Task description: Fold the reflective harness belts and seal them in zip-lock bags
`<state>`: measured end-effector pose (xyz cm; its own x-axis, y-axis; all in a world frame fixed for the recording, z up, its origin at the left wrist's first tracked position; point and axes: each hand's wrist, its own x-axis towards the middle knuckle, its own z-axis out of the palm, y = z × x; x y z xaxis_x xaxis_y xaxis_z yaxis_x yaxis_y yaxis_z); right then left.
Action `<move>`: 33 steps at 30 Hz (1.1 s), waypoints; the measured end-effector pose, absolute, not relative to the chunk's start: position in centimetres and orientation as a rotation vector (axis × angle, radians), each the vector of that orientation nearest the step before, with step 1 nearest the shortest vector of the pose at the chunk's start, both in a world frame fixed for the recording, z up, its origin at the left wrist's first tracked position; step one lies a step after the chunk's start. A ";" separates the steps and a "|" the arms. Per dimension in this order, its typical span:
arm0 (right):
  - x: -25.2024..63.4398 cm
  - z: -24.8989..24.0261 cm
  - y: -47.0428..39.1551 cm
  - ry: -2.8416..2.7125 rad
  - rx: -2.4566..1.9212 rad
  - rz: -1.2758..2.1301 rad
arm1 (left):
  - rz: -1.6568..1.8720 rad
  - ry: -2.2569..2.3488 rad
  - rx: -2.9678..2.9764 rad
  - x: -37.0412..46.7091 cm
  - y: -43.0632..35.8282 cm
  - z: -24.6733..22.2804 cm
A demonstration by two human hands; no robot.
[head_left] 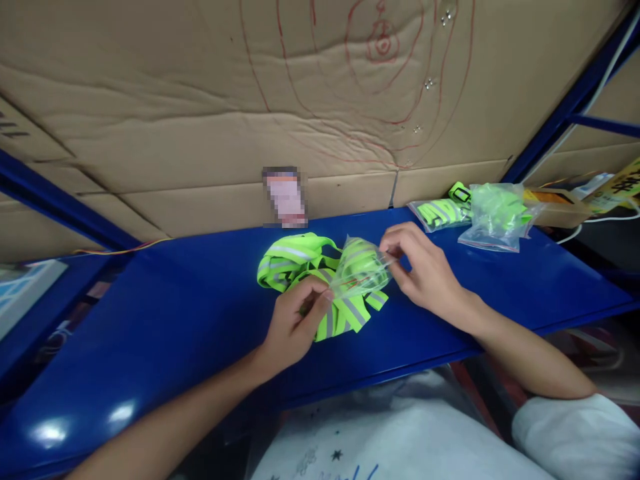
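Between my two hands is a clear zip-lock bag, its red seal line showing. My left hand pinches one edge of it between thumb and fingers. At the opposite edge, my right hand has its fingertips closed on the plastic. Under and behind the bag lies a loose heap of neon yellow-green reflective straps with grey stripes. Some strap shows through the plastic; whether it is inside the bag or beneath it, I cannot tell.
The blue shelf carries bagged reflective straps and another plastic bag at the back right. Beside them stands an open cardboard box. A blurred-out phone-like object leans against the cardboard wall.
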<state>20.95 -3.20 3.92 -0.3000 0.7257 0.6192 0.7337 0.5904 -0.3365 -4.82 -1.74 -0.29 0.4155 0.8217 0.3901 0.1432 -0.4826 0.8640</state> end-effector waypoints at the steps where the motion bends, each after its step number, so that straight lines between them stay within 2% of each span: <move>1: 21.3 4.0 -3.1 -2.074 -1.150 -0.023 | 1.119 0.833 1.920 -4.9 -1.6 -0.2; 4: 21.6 3.9 -2.8 -2.008 -1.120 0.018 | 1.178 0.830 2.184 -5.2 -1.6 0.2; 7: 21.4 3.9 -2.2 -1.665 -1.121 0.256 | 1.213 0.660 2.765 -5.2 -2.5 0.3; 10: 21.7 4.4 -1.4 -1.332 -1.028 0.557 | 0.993 0.362 3.243 -5.2 -3.2 -0.1; 12: 22.0 5.0 -1.2 -1.219 -0.949 0.610 | 0.832 0.444 3.352 -5.2 -2.9 -0.4; 15: 22.3 5.8 -1.7 -1.113 -0.872 0.635 | 0.889 0.816 3.327 -5.6 -2.1 -0.2; 20: 21.0 6.1 -2.9 -1.041 -0.710 0.984 | 1.438 0.999 2.758 -5.6 -2.9 0.6; 22: 20.0 5.6 -3.2 -1.059 -0.641 1.181 | 1.431 0.950 2.688 -5.3 -3.4 0.3; 25: 18.9 4.8 -3.4 -1.117 -0.610 1.393 | 1.213 0.940 2.762 -5.3 -3.4 -0.5; 28: 19.3 4.7 -3.1 -1.207 -0.645 1.324 | 1.121 0.988 2.782 -5.8 -3.2 -0.7; 33: 23.2 5.6 -2.1 -1.542 -0.731 0.898 | 1.196 1.002 3.070 -6.6 -3.2 0.4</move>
